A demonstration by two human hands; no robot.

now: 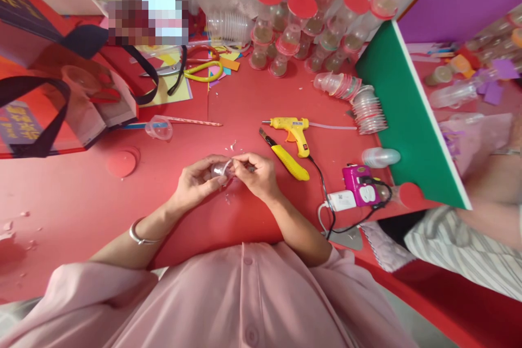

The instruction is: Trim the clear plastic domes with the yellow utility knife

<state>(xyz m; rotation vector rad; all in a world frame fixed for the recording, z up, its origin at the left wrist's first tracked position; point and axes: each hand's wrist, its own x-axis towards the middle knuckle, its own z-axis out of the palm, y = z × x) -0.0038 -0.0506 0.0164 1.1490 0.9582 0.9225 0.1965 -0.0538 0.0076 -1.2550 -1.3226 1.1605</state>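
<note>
A small clear plastic cup is held in front of me, low over the red table. My left hand is closed around its left side, thumb along the near edge. The fingers of my right hand pinch at the cup's right end; the exact grip there is too small to make out. White scraps lie on the table just beyond and below the hands. Right of my hands lie a yellow utility knife with its blade out and a yellow glue gun with a glue stick in its back.
Cup hourglasses with red discs stand at the back. Scissors lie on coloured paper. Stacked clear cups rest by a green divider. A purple power adapter with cables sits right, a bag left. Another person's arm is beyond the divider.
</note>
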